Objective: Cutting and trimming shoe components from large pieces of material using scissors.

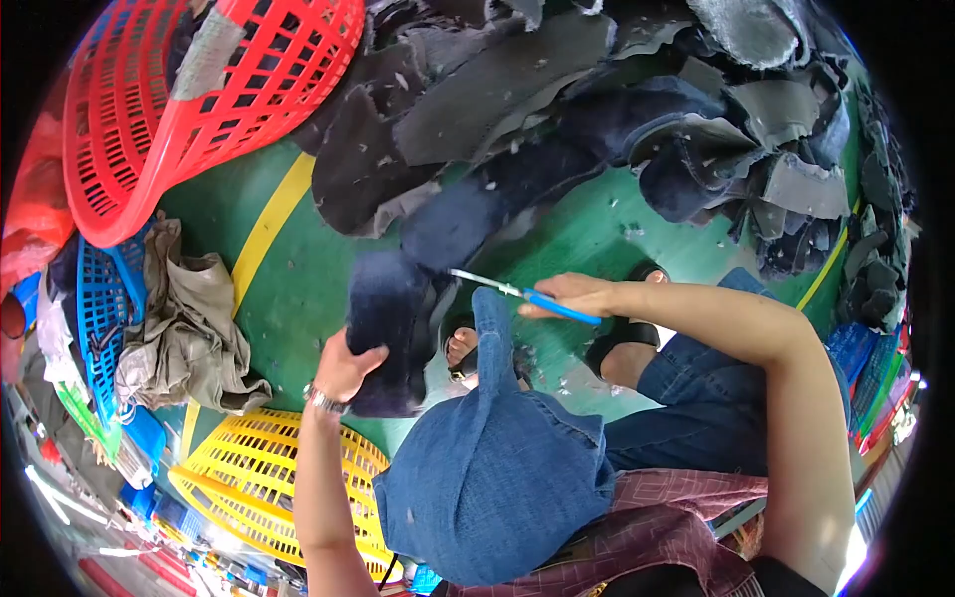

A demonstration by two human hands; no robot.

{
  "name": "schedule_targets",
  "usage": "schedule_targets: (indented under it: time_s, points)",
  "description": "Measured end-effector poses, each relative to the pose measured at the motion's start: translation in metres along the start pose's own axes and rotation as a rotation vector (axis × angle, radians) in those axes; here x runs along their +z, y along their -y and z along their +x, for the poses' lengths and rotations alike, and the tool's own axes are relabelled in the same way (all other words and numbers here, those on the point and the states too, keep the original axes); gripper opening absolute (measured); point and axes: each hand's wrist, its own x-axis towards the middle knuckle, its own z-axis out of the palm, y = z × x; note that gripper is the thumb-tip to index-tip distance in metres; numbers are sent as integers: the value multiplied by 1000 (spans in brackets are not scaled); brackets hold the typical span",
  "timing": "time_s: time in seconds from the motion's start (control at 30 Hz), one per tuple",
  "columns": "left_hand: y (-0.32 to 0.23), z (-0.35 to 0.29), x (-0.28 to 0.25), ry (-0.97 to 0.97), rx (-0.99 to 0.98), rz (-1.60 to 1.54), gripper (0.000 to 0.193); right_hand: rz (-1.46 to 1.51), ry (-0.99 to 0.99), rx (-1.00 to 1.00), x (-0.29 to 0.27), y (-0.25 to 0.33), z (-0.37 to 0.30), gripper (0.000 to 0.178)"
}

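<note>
My left hand (348,370), with a watch at the wrist, is closed on the near end of a dark navy fabric strip (383,303). From there the strip runs up and to the right towards the heap of dark cloth pieces (497,90). My right hand (574,296) grips a pair of scissors (537,297) with blue handles. Their metal blades point left, and the tip lies at the strip's right edge. Whether the blades touch the cloth I cannot tell. Blue denim covers my bent knee (497,478) below the strip.
On the green floor (269,289) with yellow lines stands a red plastic basket (129,189) at upper left. A yellow basket (249,468) is at lower left, beside beige crumpled cloth (189,318) and a blue basket (99,318). Grey fabric pieces (776,119) pile up at upper right.
</note>
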Motion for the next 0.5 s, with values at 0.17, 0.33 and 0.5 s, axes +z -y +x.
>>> schedule_targets:
  time_s: [0.17, 0.33, 0.5]
  points:
    - [-32, -12, -4, 98, -2, 79, 28, 133, 86, 77, -2, 4, -16, 71]
    - [-27, -8, -9, 21, 4, -222, 27, 437, 52, -5, 13, 12, 4, 58]
    - [-14, -9, -12, 11, -21, -262, 29, 347, -39, -81, 17, 14, 23, 56]
